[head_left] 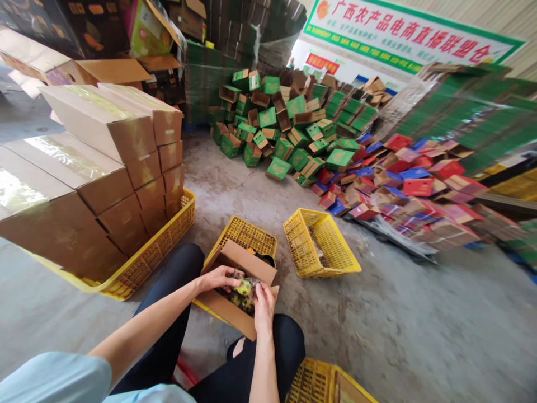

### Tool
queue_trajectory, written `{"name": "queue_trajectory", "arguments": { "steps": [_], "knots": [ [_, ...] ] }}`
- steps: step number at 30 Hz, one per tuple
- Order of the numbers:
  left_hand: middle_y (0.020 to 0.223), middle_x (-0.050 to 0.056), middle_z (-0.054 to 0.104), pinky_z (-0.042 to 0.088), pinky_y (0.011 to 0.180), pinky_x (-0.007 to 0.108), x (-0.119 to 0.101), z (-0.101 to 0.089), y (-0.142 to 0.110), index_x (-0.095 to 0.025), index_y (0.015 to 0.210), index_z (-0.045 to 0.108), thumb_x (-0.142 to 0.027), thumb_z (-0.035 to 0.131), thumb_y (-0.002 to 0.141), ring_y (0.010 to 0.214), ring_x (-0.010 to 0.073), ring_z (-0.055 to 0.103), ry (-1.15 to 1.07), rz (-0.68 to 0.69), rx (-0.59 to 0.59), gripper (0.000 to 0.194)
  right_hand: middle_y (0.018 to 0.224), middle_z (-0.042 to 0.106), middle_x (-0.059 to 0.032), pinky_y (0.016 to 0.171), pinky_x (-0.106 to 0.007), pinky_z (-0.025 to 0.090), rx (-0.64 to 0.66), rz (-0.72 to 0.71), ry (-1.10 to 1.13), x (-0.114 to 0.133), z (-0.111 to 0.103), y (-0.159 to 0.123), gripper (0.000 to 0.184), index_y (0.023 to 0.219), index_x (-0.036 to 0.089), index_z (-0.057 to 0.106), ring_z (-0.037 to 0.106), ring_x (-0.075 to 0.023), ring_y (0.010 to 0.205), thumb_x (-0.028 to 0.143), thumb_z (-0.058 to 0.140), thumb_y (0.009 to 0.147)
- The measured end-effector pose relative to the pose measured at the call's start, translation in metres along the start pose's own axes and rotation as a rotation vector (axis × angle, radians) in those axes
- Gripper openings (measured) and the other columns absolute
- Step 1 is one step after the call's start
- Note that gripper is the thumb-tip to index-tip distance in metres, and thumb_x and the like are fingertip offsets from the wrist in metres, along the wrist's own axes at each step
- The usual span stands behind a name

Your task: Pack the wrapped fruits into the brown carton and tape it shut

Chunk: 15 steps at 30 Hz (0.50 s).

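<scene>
Crosswise, the clear packet runs lengthwise from the left hand to the right hand, both gripping it.

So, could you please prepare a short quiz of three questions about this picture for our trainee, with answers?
1. What do the left hand and right hand hold at the open carton?
2. True or false: the stacked, taped cartons stand in a blue crate.
3. Which boxes are heaped directly left of the red and blue boxes: A orange, B green, C grey?

Key:
1. A yellow-green wrapped item.
2. False; the taped cartons stand in a yellow crate.
3. B, green boxes.
</scene>
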<state>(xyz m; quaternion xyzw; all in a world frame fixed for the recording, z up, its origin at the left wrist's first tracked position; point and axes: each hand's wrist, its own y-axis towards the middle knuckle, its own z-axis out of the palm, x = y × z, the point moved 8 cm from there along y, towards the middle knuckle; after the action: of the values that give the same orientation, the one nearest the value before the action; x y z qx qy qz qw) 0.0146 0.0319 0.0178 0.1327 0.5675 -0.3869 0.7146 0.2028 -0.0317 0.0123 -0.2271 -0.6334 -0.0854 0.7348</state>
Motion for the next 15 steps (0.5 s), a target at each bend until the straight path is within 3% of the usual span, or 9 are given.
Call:
{"name": "queue_trajectory", "arguments": {
  "steps": [6, 12, 15],
  "knots": [
    [0.096, 0.010, 0.073, 0.055, 0.074, 0.027, -0.004, -0.007, -0.002, -0.011, 0.116, 0.078, -0.065, 0.083, 0.075, 0.085, 0.0184, 0.067, -0.033, 0.032, -0.063, 0.068, 0.098, 0.077, -0.0057, 0.079, -0.033, 0.057, -0.087, 0.014, 0.066, -0.006, -0.012, 0.006, 0.046, 0.096, 0.022, 0.075, 0.071, -0.0246, 0.092, 0.059, 0.085, 0.070],
    [0.075, 0.005, 0.067, 0.050, 0.062, 0.024, -0.002, -0.017, 0.001, -0.010, 0.094, 0.079, -0.072, 0.083, 0.069, 0.067, 0.0138, 0.059, -0.001, 0.054, -0.176, 0.067, 0.109, 0.079, -0.0073, 0.075, -0.031, 0.059, -0.017, 0.051, 0.076, -0.003, -0.002, -0.001, 0.047, 0.106, 0.024, 0.076, 0.073, -0.0269, 0.100, 0.055, 0.085, 0.073],
    [0.071, 0.003, 0.064, 0.046, 0.059, 0.023, 0.000, -0.021, 0.004, -0.010, 0.087, 0.076, -0.072, 0.084, 0.068, 0.062, 0.0118, 0.055, -0.009, 0.058, -0.205, 0.065, 0.104, 0.080, -0.0073, 0.074, -0.030, 0.059, 0.022, 0.049, 0.056, -0.001, 0.002, -0.002, 0.044, 0.104, 0.022, 0.078, 0.074, -0.0258, 0.095, 0.053, 0.085, 0.074]
  ]
}}
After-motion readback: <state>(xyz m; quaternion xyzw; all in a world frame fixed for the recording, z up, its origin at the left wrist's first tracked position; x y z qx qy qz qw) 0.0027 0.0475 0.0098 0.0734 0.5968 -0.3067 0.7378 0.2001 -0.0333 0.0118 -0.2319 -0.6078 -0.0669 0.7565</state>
